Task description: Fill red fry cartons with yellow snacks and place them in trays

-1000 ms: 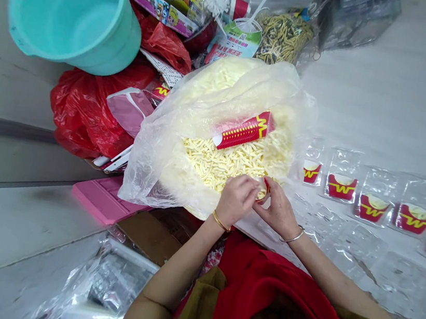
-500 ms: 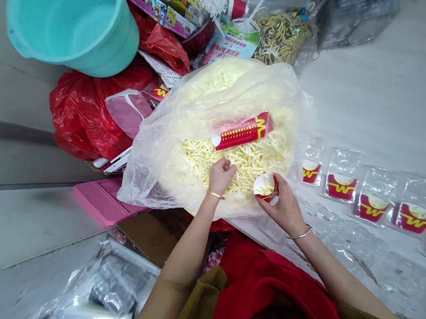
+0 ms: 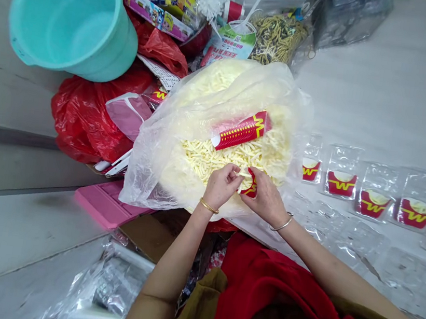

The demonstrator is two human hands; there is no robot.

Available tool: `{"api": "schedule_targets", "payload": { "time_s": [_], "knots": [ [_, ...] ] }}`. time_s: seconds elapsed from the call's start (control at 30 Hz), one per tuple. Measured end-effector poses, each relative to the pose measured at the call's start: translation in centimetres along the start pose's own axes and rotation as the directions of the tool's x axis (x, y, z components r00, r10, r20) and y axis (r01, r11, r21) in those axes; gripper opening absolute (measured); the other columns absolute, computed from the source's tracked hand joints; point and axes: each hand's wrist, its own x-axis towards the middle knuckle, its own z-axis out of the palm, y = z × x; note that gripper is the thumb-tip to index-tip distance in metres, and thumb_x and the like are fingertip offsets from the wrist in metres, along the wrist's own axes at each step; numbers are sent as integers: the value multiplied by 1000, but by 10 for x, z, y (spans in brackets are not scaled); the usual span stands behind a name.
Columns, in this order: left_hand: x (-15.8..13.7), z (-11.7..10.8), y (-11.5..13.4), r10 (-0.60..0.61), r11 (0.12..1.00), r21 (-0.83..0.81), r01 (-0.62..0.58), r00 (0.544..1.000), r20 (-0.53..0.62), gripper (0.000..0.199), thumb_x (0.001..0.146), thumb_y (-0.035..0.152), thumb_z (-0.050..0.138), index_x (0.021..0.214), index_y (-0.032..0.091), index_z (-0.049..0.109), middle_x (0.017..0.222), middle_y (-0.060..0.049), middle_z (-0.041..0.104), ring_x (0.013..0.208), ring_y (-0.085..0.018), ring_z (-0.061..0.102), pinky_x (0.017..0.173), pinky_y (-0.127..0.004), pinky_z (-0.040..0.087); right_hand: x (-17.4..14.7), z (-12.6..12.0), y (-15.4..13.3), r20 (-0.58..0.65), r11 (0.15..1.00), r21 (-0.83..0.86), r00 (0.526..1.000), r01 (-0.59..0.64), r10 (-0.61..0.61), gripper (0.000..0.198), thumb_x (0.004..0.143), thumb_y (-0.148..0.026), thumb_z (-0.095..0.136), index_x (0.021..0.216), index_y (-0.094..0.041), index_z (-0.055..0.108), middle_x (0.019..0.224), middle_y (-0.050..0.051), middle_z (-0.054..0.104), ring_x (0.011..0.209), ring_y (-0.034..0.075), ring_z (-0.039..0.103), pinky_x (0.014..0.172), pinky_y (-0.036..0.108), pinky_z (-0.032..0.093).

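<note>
My right hand [image 3: 266, 199] grips a small red fry carton [image 3: 251, 186] with a yellow zigzag mark, above the front of a large clear plastic bag. At the carton's mouth, my left hand [image 3: 222, 187] pinches a few pale yellow fry-shaped sticks [image 3: 243, 174]; the fingertips hide part of them. Beneath both hands, the open plastic bag [image 3: 148, 145] holds a heap of the same sticks [image 3: 201, 159]. Lying on that heap is a stack of nested red cartons [image 3: 240, 131], partly under clear film.
Clear pouches with filled red cartons [image 3: 341, 184] lie in a row on the white table [image 3: 362, 100] at right; flat clear pouches [image 3: 349, 227] lie nearer. A turquoise bucket [image 3: 121, 48] and red bags [image 3: 85, 116] stand left. Boxes and a bag of gold chains [image 3: 278, 37] crowd the back.
My left hand has risen from the heap and moved slightly right with sticks in its fingers. My right hand has brought the carton left, so the two hands now meet.
</note>
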Motion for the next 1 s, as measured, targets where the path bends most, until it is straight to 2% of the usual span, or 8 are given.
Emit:
{"api": "schedule_targets", "payload": {
  "time_s": [0.23, 0.37, 0.47, 0.6, 0.73, 0.87, 0.93, 1.0],
  "knots": [
    [-4, 15, 17, 137, 887, 419, -196, 976, 168, 13, 78, 16, 55, 68, 20, 64, 70, -3, 64, 72, -18, 58, 70, -31, 41, -13, 0, 10, 22, 998, 47, 999, 30, -31, 65, 77, -23, 58, 137, -22, 32, 126, 12, 52, 114, 30, 51, 95, 51, 46],
    [1, 18, 22, 110, 926, 303, -224, 929, 352, 20, 77, 13, 53, 63, 21, 65, 68, -2, 66, 66, -18, 59, 65, -29, 40, -20, 1, 17, 17, 996, 88, 999, 27, -28, 67, 79, -26, 59, 139, -22, 29, 129, 13, 50, 119, 30, 48, 97, 52, 44],
    [15, 13, 16, 145, 970, 155, -185, 961, 236, 20, 83, 19, 50, 85, 21, 70, 78, -2, 69, 70, -16, 61, 67, -26, 43, -21, -5, 24, -22, 996, 94, 1000, -5, 7, 68, 80, -30, 62, 139, -22, 29, 130, 14, 49, 120, 29, 47, 99, 51, 43],
    [49, 13, -2, 253, 871, 432, -235, 967, 18, 43, 80, 12, 50, 122, 19, 57, 101, -9, 66, 91, -22, 60, 82, -32, 42, -20, -14, 32, -105, 996, 72, 992, -57, 64, 69, 79, -34, 65, 137, -19, 30, 128, 15, 49, 118, 29, 49, 99, 48, 44],
    [76, 26, -22, 269, 769, 596, -231, 963, 26, 31, 82, 14, 50, 111, 17, 61, 99, -12, 65, 94, -24, 59, 86, -36, 38, -21, -21, 37, -118, 995, 51, 989, -82, 88, 70, 80, -35, 64, 138, -19, 29, 128, 15, 49, 117, 28, 49, 98, 47, 45],
    [71, 27, -31, 198, 908, 391, -150, 976, -85, 9, 83, 21, 52, 83, 18, 61, 70, -3, 59, 71, -16, 56, 74, -30, 39, -21, -25, 38, -124, 994, 55, 987, -96, 102, 70, 80, -36, 64, 138, -20, 28, 128, 14, 49, 118, 28, 49, 99, 46, 44],
    [61, 20, -29, 77, 995, 77, -66, 984, -160, 8, 81, 26, 56, 78, 18, 57, 59, 3, 51, 57, -11, 48, 61, -25, 37, -20, -26, 37, -121, 992, 55, 986, -110, 116, 70, 80, -37, 64, 138, -20, 29, 128, 14, 49, 117, 28, 50, 99, 45, 44],
    [49, 11, -22, -86, 957, -288, 46, 988, -126, 15, 77, 31, 61, 75, 18, 53, 53, 7, 44, 47, -7, 39, 51, -21, 32, -17, -25, 36, -117, 992, 54, 986, -114, 120, 70, 79, -37, 65, 137, -19, 30, 128, 14, 50, 116, 28, 50, 99, 45, 44]
  ]
}}
